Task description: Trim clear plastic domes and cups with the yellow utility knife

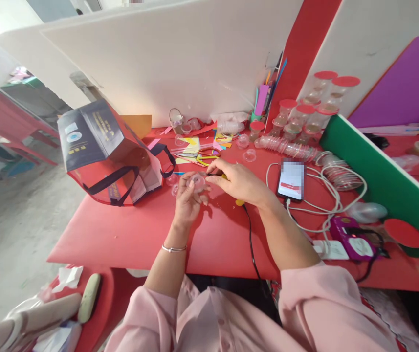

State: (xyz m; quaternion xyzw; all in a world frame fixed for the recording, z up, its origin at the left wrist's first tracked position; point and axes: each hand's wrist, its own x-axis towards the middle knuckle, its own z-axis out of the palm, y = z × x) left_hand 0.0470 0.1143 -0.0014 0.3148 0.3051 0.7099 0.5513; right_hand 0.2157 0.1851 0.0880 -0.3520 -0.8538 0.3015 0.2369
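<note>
A small round clear plastic cup is held in the fingers of my left hand. My right hand grips a corded tool with a yellow handle, which looks like a soldering iron. Its dark front end points left at the cup; I cannot tell whether the two touch. A black cord runs from the handle down over the table's front edge. Just beyond my hands, yellow-handled pliers lie on paper scraps. More clear plastic pieces sit left of my left hand.
A red and black bag stands at the table's left. Stacked clear cups, a phone with white cable, and a purple power box are at right. Red-lidded containers stand behind. A green divider borders the right.
</note>
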